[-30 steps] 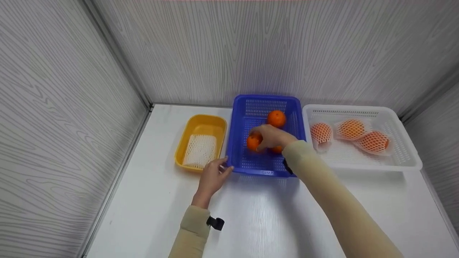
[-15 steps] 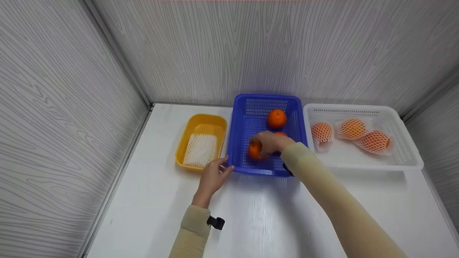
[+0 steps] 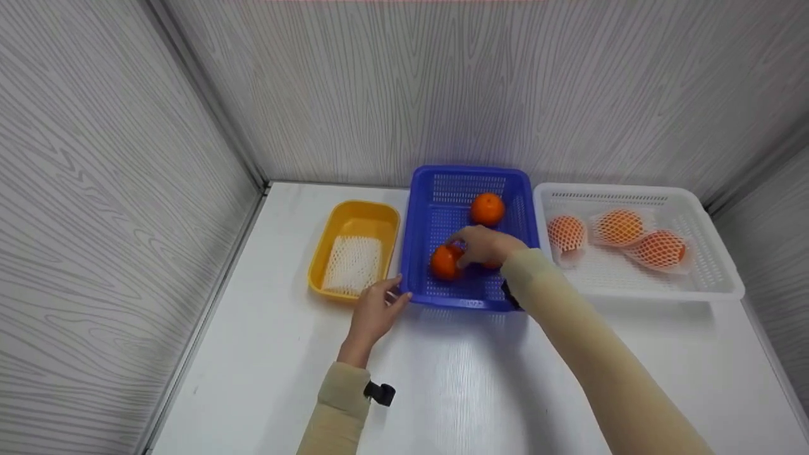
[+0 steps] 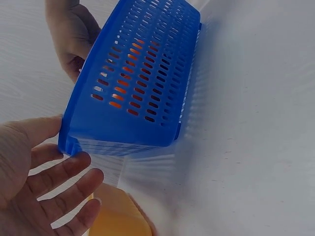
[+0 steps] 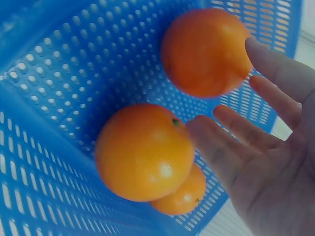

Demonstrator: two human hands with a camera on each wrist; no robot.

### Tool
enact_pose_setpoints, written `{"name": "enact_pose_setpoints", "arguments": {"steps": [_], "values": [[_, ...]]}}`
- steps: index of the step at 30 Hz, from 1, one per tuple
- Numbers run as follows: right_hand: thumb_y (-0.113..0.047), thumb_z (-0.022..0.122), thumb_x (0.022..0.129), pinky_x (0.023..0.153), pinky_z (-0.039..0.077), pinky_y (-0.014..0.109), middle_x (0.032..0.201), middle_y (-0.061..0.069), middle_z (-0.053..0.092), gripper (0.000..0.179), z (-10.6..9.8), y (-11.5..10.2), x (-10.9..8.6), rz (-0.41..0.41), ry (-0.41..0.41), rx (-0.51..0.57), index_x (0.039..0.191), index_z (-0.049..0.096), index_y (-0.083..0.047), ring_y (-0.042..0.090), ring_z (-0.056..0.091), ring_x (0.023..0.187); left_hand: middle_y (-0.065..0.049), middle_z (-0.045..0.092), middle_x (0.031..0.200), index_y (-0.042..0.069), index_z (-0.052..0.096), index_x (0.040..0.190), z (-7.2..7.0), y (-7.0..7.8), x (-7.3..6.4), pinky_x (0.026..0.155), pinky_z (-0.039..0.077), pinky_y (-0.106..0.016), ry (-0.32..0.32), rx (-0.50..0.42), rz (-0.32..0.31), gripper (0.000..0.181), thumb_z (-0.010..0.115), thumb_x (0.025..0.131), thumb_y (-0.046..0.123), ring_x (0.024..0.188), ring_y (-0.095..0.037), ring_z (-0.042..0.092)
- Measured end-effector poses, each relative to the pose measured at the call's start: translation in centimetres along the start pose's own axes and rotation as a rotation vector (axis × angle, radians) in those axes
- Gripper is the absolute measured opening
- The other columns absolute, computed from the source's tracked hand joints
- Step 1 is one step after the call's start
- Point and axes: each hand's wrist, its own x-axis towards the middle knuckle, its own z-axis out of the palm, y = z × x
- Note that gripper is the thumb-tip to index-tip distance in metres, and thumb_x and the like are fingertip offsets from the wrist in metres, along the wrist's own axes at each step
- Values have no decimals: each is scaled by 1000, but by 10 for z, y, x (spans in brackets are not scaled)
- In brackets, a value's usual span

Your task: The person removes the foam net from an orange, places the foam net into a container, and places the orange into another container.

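Observation:
Inside the blue basket, the front-left orange lies on the bottom. My right hand reaches in from the right, its thumb and fingertips right at that orange's edge, fingers loosely spread in the right wrist view. Beneath this hand sits a second orange, mostly covered by it in the head view. A third orange lies farther back. With thumb on one side and fingers on the other, my left hand pinches the basket's front-left corner, as the left wrist view shows.
Left of the basket, a yellow tray holds white foam netting. On the right, a white basket contains three netted oranges. Panelled walls enclose the white table at the back and sides.
The front-left orange has moved slightly toward the basket's front. My right hand has eased back from it to the right, uncovering more of it. The left hand stays at the corner.

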Motion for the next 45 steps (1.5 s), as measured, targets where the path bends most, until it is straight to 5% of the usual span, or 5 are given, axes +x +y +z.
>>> {"name": "enact_pose_setpoints", "arguments": {"steps": [11, 20, 30, 39, 45], "values": [[-27, 69, 93, 106, 36, 54, 134, 9, 57, 46, -22, 4, -17, -233, 24, -72, 137, 58, -18, 30, 52, 123, -4, 65, 90, 5, 65, 125, 3, -1, -3, 68, 54, -31, 81, 98, 57, 42, 73, 90, 28, 80, -21, 64], [-19, 68, 93, 104, 38, 54, 133, 15, 59, 44, -38, 29, -38, -370, 79, -23, 134, 58, -6, 37, 51, 124, -11, 66, 96, 2, 67, 119, 3, 2, -6, 66, 54, -34, 150, 116, 145, 36, 74, 90, 22, 80, -27, 66], [-24, 69, 94, 104, 38, 54, 133, 18, 57, 48, -44, 70, -57, -384, 176, 76, 133, 56, 0, 38, 51, 124, -9, 60, 111, 4, 68, 117, 3, 17, -11, 90, 51, -40, 200, 170, 176, 37, 75, 88, 25, 102, -25, 59], [-15, 69, 92, 98, 45, 54, 130, 22, 58, 44, -49, 101, -68, -367, 270, 157, 131, 57, 3, 40, 55, 118, -10, 59, 120, 5, 67, 119, 5, 34, -15, 98, 47, -38, 184, 163, 226, 38, 75, 89, 26, 112, -25, 56], [-17, 68, 94, 95, 46, 55, 130, 26, 55, 45, -58, 121, -75, -312, 317, 235, 131, 56, 4, 43, 54, 118, -11, 60, 119, 3, 67, 119, 12, 44, -18, 98, 47, -40, 178, 151, 322, 38, 75, 89, 26, 114, -26, 56]]}}
